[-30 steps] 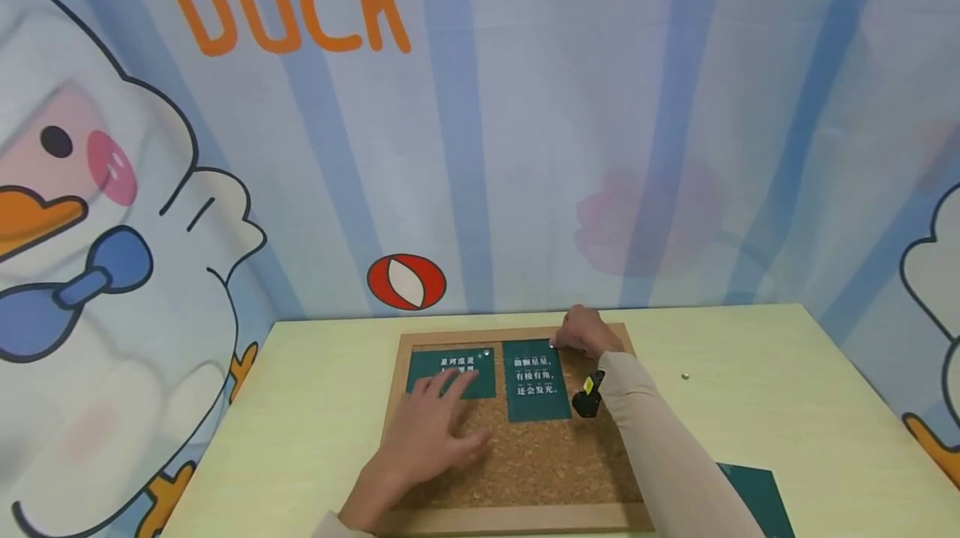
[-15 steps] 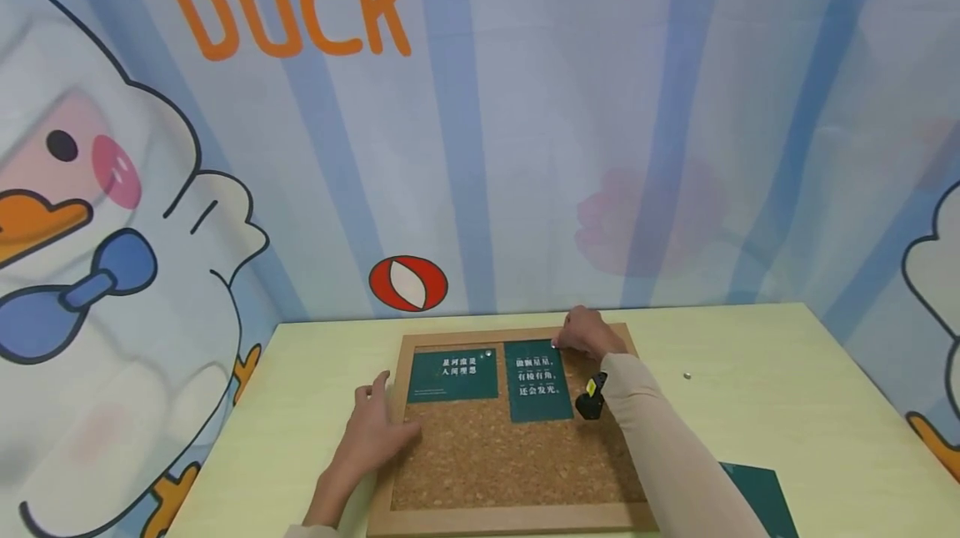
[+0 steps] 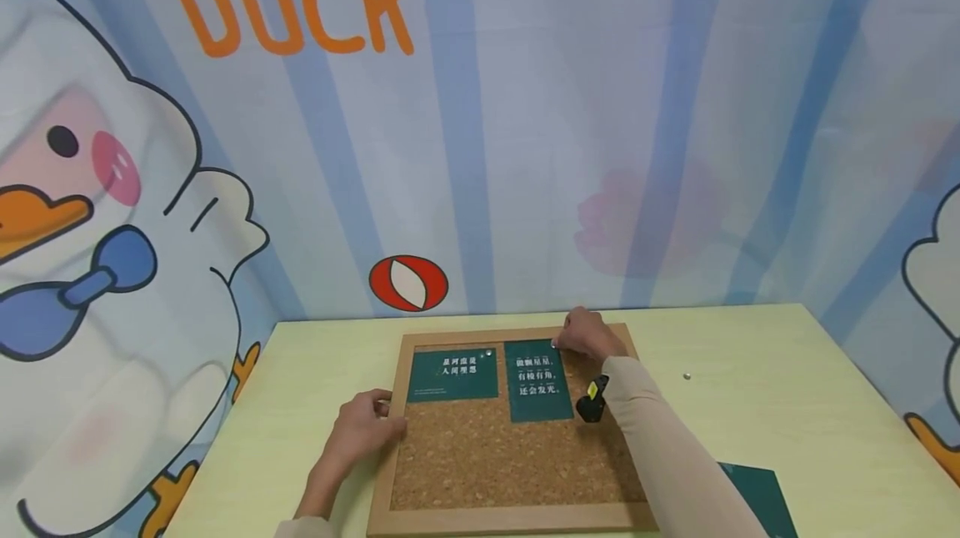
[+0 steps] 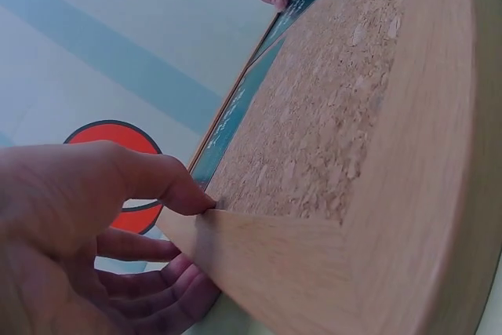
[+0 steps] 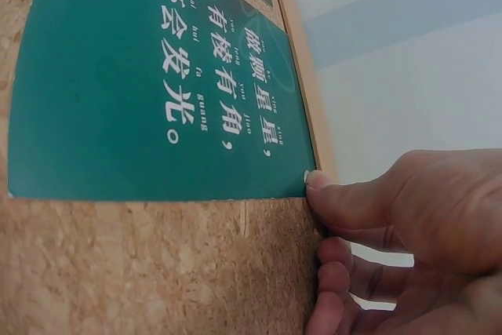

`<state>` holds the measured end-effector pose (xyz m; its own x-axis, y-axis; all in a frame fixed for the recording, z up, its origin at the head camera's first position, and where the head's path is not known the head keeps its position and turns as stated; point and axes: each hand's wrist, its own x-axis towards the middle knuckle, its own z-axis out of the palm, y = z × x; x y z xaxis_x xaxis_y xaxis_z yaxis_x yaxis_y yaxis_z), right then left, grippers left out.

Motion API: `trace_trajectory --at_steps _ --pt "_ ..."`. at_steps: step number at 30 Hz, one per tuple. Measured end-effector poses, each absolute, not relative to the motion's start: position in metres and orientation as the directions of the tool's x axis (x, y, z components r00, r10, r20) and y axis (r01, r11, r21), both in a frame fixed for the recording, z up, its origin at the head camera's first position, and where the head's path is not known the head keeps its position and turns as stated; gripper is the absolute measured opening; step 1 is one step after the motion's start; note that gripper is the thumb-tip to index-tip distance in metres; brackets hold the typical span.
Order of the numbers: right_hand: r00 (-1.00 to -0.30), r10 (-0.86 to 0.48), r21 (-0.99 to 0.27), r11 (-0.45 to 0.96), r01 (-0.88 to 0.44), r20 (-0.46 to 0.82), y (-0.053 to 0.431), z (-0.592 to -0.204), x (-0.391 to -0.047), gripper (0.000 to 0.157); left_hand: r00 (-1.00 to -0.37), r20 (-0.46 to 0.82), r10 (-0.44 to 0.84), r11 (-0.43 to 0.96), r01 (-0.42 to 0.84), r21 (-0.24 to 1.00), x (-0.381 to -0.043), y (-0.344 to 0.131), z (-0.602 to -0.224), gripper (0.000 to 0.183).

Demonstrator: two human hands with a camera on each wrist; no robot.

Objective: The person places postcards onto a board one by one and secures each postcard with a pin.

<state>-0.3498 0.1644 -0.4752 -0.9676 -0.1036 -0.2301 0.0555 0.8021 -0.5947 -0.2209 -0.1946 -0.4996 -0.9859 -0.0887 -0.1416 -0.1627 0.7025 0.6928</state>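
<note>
A wood-framed corkboard [image 3: 517,463] lies on the table. My left hand [image 3: 363,429] grips its left side, with the thumb [image 4: 184,190] on top of the frame and the other fingers at its outer edge. At the board's top right, my right hand [image 3: 592,334] has its thumb on a small pale thumbtack [image 5: 308,177] at the upper corner of an upright green card [image 5: 118,100]. The right hand's other fingers [image 5: 333,280] are curled close to the frame. To the left of that card, a sideways green card [image 3: 453,384] bears a silver tack [image 3: 489,352] near its upper right corner.
One loose tack [image 3: 687,376] sits on the pale table [image 3: 825,413] right of the board. Another green card [image 3: 761,496] lies at the front right, partly hidden by the right sleeve. A printed duck curtain [image 3: 525,146] hangs just behind the table.
My left hand has moved left from above the sideways card to the board's left side and now grips the frame. The right hand has stayed at the upright card's corner.
</note>
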Motion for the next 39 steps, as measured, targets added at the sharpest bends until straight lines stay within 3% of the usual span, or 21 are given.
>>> trace_trajectory --at_steps 7,15,22,29,32,39 --pt "-0.98 -0.115 -0.603 0.798 0.008 -0.165 0.17 -0.481 -0.345 0.045 -0.987 -0.133 -0.093 0.724 -0.159 0.671 -0.222 -0.191 -0.498 0.06" --pt "-0.991 -0.109 -0.67 0.742 -0.027 -0.082 0.187 -0.478 -0.337 0.021 -0.988 -0.125 -0.091 0.734 -0.152 0.662 -0.224 -0.188 -0.495 0.058" --pt "-0.979 -0.154 -0.707 0.708 -0.014 -0.135 0.223 -0.456 -0.325 0.059 -0.984 -0.144 -0.108 0.742 -0.176 0.647 -0.223 -0.188 -0.497 0.059" --pt "-0.935 -0.28 -0.712 0.701 -0.044 -0.217 0.267 -0.418 -0.29 0.096 -0.985 -0.134 -0.109 0.739 -0.171 0.652 -0.221 -0.193 -0.499 0.061" --pt "-0.921 -0.329 -0.705 0.703 -0.093 -0.207 0.285 -0.406 -0.272 0.103 -0.986 -0.126 -0.108 0.74 -0.165 0.653 -0.221 -0.194 -0.5 0.062" --pt "-0.85 -0.48 -0.75 0.64 -0.169 -0.217 0.325 -0.408 -0.23 0.097 -0.984 -0.139 -0.111 0.725 -0.175 0.666 -0.221 -0.192 -0.5 0.063"
